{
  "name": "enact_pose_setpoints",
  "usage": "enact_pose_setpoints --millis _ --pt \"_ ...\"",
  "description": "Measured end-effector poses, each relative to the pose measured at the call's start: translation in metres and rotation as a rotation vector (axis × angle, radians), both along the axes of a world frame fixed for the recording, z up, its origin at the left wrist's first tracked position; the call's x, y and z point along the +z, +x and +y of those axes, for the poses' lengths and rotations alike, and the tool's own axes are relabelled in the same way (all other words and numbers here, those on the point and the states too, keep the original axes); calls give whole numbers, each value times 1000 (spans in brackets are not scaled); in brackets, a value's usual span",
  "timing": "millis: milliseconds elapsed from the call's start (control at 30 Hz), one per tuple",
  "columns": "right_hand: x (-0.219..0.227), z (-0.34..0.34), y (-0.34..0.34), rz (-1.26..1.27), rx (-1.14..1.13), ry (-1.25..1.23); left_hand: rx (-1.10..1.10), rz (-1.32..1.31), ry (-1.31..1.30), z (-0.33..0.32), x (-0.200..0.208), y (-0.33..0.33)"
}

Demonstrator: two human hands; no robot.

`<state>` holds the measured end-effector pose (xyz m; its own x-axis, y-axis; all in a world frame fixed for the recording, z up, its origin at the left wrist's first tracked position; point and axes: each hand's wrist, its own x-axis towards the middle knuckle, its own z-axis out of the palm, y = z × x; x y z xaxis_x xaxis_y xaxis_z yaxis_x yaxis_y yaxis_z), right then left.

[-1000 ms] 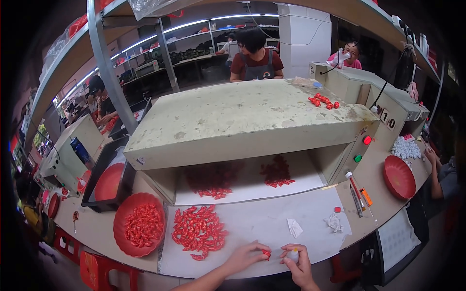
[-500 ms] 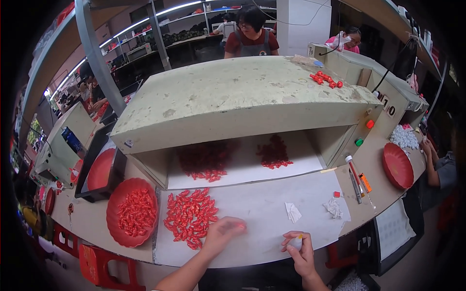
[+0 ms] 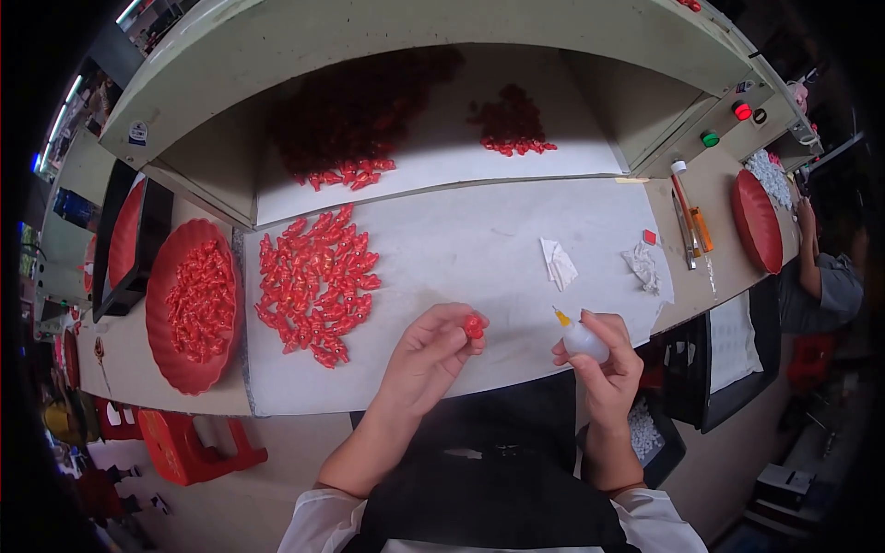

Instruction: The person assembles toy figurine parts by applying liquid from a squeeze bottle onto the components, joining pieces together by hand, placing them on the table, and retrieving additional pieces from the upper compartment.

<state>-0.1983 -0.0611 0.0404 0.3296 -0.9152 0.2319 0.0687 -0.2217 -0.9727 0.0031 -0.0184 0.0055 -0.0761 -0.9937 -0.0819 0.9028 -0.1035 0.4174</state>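
Left grip (image 3: 428,358) pinching glossy red piece (image 3: 474,326); right grip (image 3: 612,369) clasping white yellow-tipped bottle (image 3: 584,343).

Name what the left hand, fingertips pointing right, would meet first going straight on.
Probably the rounded white bottle with a yellow tip, held by the right hand; depth is unclear, so the left hand could pass above or below.
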Motion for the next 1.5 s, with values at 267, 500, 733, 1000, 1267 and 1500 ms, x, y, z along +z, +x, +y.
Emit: enact_pose_setpoints --millis 267,500,733,1000,1267,1500 --pt "-2 9 2 -263 -79 159 -1 -19 -6 8 -3 -9" --pt "10 4 12 -342 -156 164 -115 177 -14 8 -7 -9" --pt "10 6 10 -341 -206 -7 -101 168 -67 8 -9 -17" --pt "17 16 3 -104 -44 -373 -156 110 -56 11 -10 -17" --pt "17 23 2 -9 48 -404 -150 33 -20 12 -7 -17" --pt "15 22 6 33 47 -460 -161 92 -75 11 -7 -18"
